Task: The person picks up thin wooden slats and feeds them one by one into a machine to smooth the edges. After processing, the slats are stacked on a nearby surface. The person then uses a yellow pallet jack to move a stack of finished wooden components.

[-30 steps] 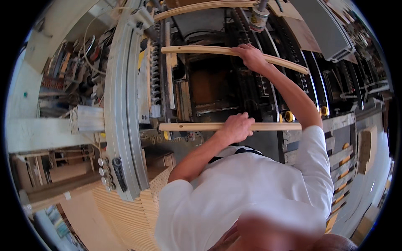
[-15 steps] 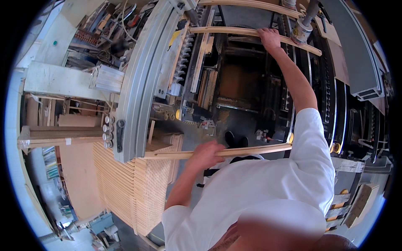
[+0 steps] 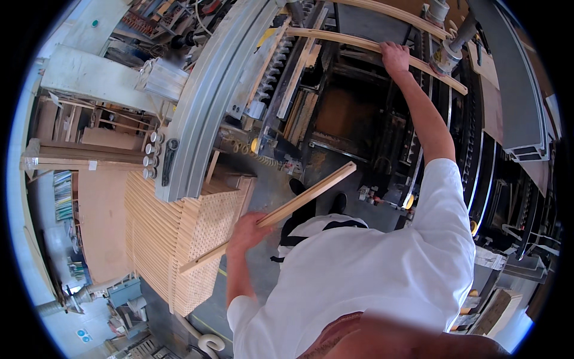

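My left hand point(image 3: 246, 233) is closed around a long pale wooden strip point(image 3: 317, 190). That strip slants across the front of my body, its near-left end passing in front of a tall stack of similar strips point(image 3: 200, 239). Out in front, my right hand point(image 3: 394, 58) has its fingers over a second wooden strip point(image 3: 347, 39) that lies across the machine. Just right of this hand, a round metal clamp cylinder point(image 3: 445, 60) stands over the second strip. Farther back, a third strip point(image 3: 397, 15) lies roughly parallel to it.
A thick grey metal beam point(image 3: 200, 113) of the machine runs along my left. The dark machine bed point(image 3: 344, 110) lies ahead, with rails and toothed racks on both sides. A grey housing point(image 3: 514, 90) stands at far right. My shoes show on the floor point(image 3: 263, 179).
The strip in my left hand has swung from lying nearly level to a steep slant, its right end now farther forward. My left hand moved left; the right hand stays on the machine's strip.
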`<state>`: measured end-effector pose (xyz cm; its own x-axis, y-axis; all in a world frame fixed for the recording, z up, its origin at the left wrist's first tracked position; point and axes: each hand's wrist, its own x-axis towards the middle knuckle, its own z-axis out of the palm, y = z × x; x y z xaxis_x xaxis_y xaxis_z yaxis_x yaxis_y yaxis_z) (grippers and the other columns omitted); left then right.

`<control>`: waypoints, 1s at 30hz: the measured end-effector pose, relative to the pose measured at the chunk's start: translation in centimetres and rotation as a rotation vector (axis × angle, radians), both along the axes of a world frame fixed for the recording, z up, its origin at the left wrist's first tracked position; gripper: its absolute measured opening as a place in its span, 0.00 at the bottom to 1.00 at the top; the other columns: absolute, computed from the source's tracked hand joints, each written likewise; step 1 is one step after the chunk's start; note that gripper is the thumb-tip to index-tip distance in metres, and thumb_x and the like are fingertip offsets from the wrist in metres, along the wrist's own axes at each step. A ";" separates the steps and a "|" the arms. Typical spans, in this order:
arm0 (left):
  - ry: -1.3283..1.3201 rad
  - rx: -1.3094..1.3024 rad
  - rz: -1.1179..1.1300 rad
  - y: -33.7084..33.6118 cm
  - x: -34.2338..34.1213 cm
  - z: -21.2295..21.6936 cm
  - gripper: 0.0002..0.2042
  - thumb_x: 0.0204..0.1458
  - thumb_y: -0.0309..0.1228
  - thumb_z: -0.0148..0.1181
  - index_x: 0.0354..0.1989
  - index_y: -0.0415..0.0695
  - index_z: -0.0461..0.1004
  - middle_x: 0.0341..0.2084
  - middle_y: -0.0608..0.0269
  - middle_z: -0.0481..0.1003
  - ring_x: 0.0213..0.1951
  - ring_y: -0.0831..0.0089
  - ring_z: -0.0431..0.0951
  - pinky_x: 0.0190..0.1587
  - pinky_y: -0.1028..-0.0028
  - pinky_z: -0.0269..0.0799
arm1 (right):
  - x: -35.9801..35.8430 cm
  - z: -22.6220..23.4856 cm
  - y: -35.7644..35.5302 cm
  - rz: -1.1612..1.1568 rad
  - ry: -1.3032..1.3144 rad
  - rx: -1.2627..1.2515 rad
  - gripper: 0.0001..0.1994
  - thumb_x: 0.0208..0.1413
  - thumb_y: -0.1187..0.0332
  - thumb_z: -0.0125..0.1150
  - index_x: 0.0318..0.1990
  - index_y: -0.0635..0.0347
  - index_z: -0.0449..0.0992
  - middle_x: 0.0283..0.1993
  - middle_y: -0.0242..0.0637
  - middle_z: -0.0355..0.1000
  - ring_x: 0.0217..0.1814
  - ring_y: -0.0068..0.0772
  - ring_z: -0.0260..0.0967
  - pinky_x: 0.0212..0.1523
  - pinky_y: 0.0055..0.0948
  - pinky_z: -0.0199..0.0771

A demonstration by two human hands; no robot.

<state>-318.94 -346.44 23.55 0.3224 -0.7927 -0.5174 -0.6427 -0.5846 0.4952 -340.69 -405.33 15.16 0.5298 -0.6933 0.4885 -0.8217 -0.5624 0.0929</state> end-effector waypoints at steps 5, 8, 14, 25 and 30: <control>0.057 0.014 0.288 6.5 0.2 0.6 0.20 0.41 0.32 0.68 0.45 0.43 0.79 0.38 0.51 0.78 0.42 0.55 0.78 0.46 0.66 0.71 | -0.3 -0.4 -0.6 -0.040 -0.009 0.025 0.09 0.48 0.68 0.60 0.39 0.49 0.74 0.41 0.35 0.74 0.49 0.44 0.72 0.51 0.44 0.66; 0.094 0.061 0.436 11.4 0.5 1.7 0.20 0.40 0.31 0.69 0.45 0.41 0.79 0.35 0.55 0.80 0.40 0.64 0.79 0.45 0.69 0.72 | 0.8 0.3 -0.1 -0.078 0.072 0.094 0.09 0.53 0.68 0.53 0.41 0.49 0.75 0.44 0.36 0.75 0.49 0.46 0.73 0.48 0.46 0.68; 0.203 0.037 0.756 24.3 2.3 4.1 0.22 0.39 0.24 0.71 0.47 0.39 0.78 0.32 0.64 0.79 0.36 0.77 0.76 0.41 0.74 0.72 | 0.8 -0.7 -2.0 -0.090 0.098 0.206 0.13 0.62 0.60 0.46 0.47 0.51 0.74 0.49 0.44 0.75 0.50 0.50 0.74 0.48 0.50 0.73; 0.095 -0.519 1.161 45.8 14.7 3.7 0.13 0.49 0.29 0.65 0.42 0.37 0.78 0.31 0.67 0.78 0.33 0.79 0.74 0.39 0.77 0.69 | 8.6 1.5 16.6 0.240 -0.675 0.289 0.12 0.61 0.65 0.57 0.47 0.61 0.78 0.45 0.44 0.76 0.46 0.40 0.76 0.47 0.33 0.74; -0.182 -0.534 1.289 47.3 30.1 -2.4 0.17 0.49 0.38 0.65 0.40 0.36 0.79 0.25 0.64 0.77 0.27 0.77 0.74 0.34 0.75 0.70 | 12.5 -1.1 33.3 0.430 -0.828 0.659 0.08 0.59 0.75 0.58 0.44 0.65 0.78 0.41 0.37 0.76 0.42 0.25 0.73 0.44 0.26 0.74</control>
